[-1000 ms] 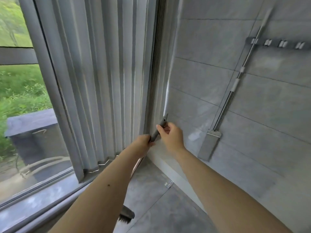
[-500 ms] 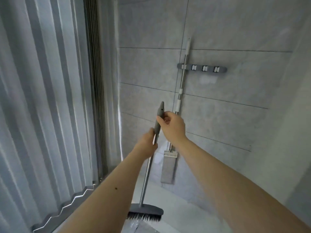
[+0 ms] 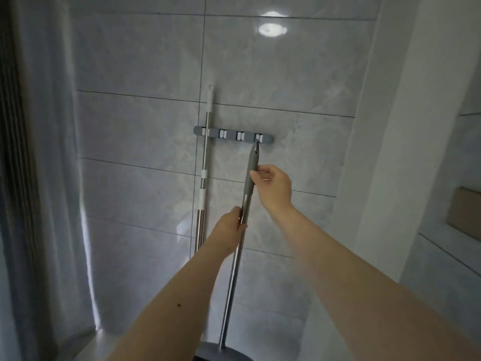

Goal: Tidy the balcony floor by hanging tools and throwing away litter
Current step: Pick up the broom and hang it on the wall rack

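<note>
I hold a broom (image 3: 235,261) with a metal pole and a grey grip upright before the tiled wall. My left hand (image 3: 229,230) is shut around the pole, and my right hand (image 3: 273,187) grips the grey handle higher up. The handle's tip sits just below the rightmost clip of the grey wall rack (image 3: 233,134). A mop (image 3: 204,178) with a steel pole hangs in the rack's leftmost clip. The broom's dark head (image 3: 223,354) shows at the bottom edge.
Grey pleated curtains (image 3: 39,178) cover the left side. A white wall column (image 3: 385,152) stands to the right, with a recessed shelf holding a brown box (image 3: 463,217). Two middle clips on the rack hold nothing.
I have turned from the window corner to face the wall rack. Both hands have lifted the broom, bringing its handle tip up to the rack's right end.
</note>
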Demonstrator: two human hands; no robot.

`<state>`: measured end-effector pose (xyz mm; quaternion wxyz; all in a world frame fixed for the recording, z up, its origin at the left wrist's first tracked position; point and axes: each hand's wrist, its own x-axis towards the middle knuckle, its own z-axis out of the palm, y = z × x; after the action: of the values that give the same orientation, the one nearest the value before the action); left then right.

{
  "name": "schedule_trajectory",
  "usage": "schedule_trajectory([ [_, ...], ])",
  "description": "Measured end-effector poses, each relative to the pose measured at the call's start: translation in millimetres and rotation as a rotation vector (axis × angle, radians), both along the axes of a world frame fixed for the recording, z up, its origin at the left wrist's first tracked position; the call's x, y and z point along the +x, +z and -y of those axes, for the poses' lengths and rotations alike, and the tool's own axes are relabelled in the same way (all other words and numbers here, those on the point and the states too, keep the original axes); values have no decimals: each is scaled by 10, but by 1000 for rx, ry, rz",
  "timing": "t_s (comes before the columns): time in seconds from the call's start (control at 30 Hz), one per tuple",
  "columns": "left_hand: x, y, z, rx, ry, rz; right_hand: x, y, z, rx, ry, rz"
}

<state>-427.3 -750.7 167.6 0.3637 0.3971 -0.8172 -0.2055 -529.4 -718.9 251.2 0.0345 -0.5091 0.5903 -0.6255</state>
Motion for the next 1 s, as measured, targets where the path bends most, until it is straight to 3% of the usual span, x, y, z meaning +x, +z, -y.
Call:
schedule_trajectory([
  [0.23,-606,357,951,-74,-80,-109,-542,151,910,101,-107,-10],
  [0.47,-1065,716,1893,-71,-134,-297,-929,638,1824,70,-216,-93],
  [0.77,-1530,854,2800,-88,-140,-313,-1291,1047,2610,28,-305,-81],
  [1.0,-1640,883,3059,-149,-165,-304,-1382,1083,2795,-44,-289,-76],
])
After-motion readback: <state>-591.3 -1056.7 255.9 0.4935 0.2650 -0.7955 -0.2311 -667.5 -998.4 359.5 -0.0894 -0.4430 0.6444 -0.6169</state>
